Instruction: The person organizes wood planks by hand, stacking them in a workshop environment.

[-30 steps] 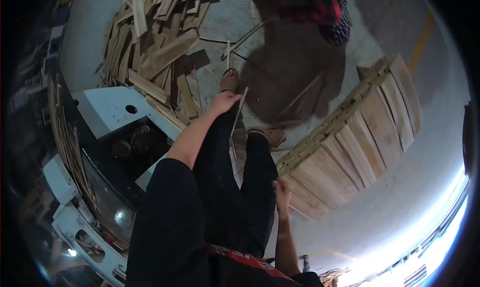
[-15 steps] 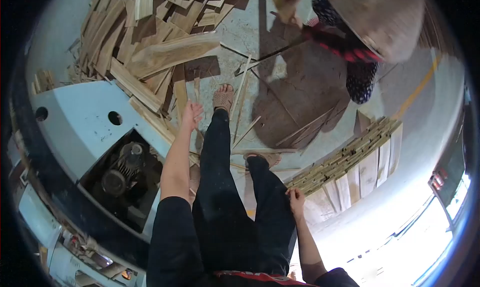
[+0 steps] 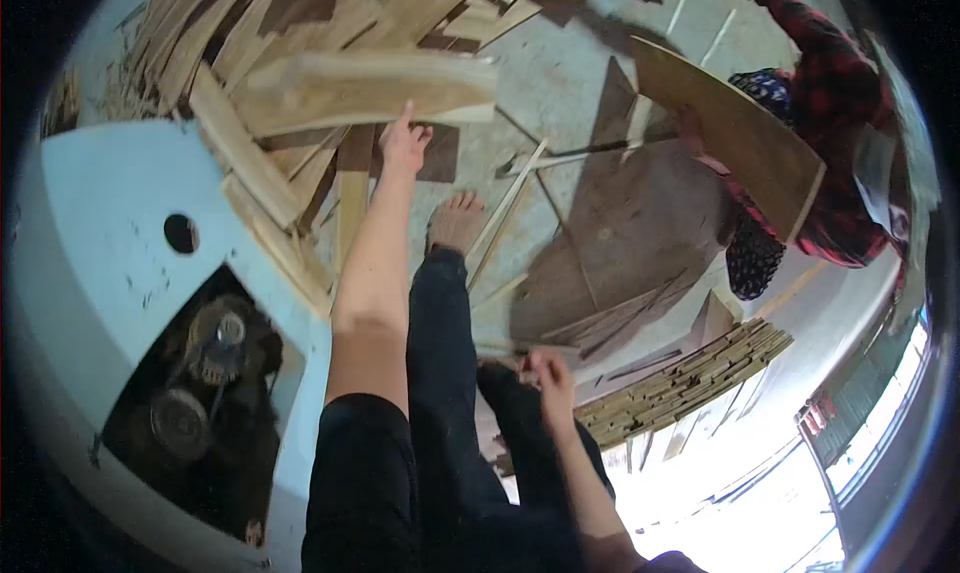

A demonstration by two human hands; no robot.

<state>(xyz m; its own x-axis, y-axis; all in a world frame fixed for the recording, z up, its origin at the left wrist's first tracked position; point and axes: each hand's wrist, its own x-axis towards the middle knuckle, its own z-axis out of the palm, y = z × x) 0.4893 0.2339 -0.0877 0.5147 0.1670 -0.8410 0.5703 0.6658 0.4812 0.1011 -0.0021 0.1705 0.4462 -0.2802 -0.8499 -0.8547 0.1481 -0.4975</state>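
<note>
My left hand reaches forward over the wood pile with its index finger stretched out and the other fingers loosely bent. Its fingertip overlaps the lower edge of a wide, pale plank; whether it touches cannot be told. Nothing shows in this hand. Lower down, my right hand hovers by my right knee with fingers loosely curled and somewhat apart, and no object is visible in it. Close to its right is a stack of thin boards with uneven ends.
A light-blue machine body stands at left, its opening exposing a motor and pulley. Several loose strips litter the floor around my bare-toed foot. At upper right, a person in a plaid sleeve is beside a brown board.
My left hand has moved forward to the wide plank. The right hand has lifted away from my thigh. The co-worker has shifted right, and a brown board now shows in front of them.
</note>
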